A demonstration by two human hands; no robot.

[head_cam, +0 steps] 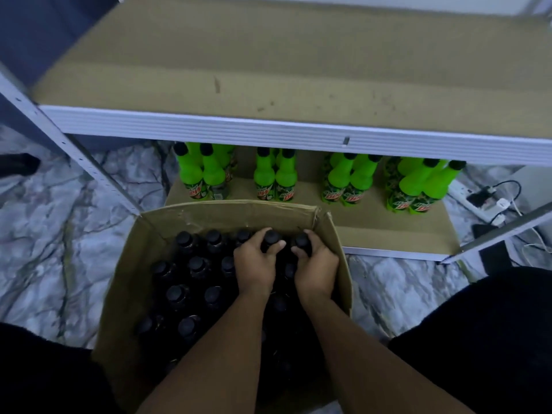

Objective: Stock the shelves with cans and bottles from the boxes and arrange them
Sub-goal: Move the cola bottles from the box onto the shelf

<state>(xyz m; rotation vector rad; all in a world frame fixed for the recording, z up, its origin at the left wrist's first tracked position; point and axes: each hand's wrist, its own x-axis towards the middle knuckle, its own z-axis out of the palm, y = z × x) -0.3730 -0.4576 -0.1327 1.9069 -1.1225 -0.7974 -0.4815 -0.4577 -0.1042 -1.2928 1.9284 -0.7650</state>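
hands both down in the cardboard box [167,234] on the marble floor [44,234]. left hand [254,264] wraps fingers and thumb round the neck of one dark bottle [272,238]; right hand [316,267] grips the neck of the next dark bottle [302,241], just beside it, at the box's far right corner. both bottles stand upright, long axis vertical, black caps pointing up at the camera. rest of the dark bottles [191,264] in the box stand the same way, caps up, in rough rows. lower shelf [388,231] just behind the box carries green bottles [277,177] in four clusters, upright, black caps up, labels facing out. upper shelf [268,70] is a brown board with a white metal front rail. power strip and cables [490,201] lie on the floor at right. can't tell whether the gripped bottles are off the box bottom.
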